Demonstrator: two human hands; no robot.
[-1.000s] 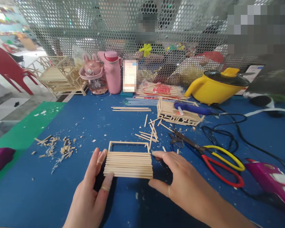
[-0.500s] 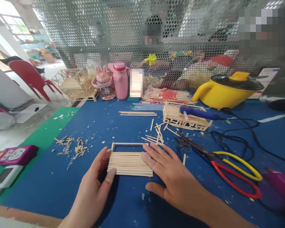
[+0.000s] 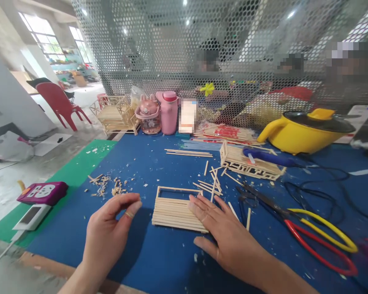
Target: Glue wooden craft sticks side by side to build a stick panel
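Note:
A small panel of wooden sticks point(image 3: 174, 212) lies on the blue table, its sticks laid side by side, with an open frame at its far end. My right hand point(image 3: 221, 228) rests on the panel's right side, fingers stretched out over it and thumb apart. To the left of the panel, off it, is my left hand point(image 3: 110, 224), its thumb and forefinger tips brought together. Whatever may be between those tips is too small to make out. Short loose sticks point(image 3: 214, 181) lie just beyond my right hand.
Scissors point(image 3: 294, 216) with red and yellow handles lie at right, near a blue glue gun point(image 3: 268, 157) on a stick model point(image 3: 233, 157). Wood scraps point(image 3: 118, 188) are at left. Behind stand a yellow pot point(image 3: 309, 132), a pink bottle point(image 3: 169, 112) and a perforated screen point(image 3: 159, 49).
My left hand has let go of the panel's left edge and drawn away to the left, fingertips pinched. My right hand stays on the panel. The camera's view has shifted.

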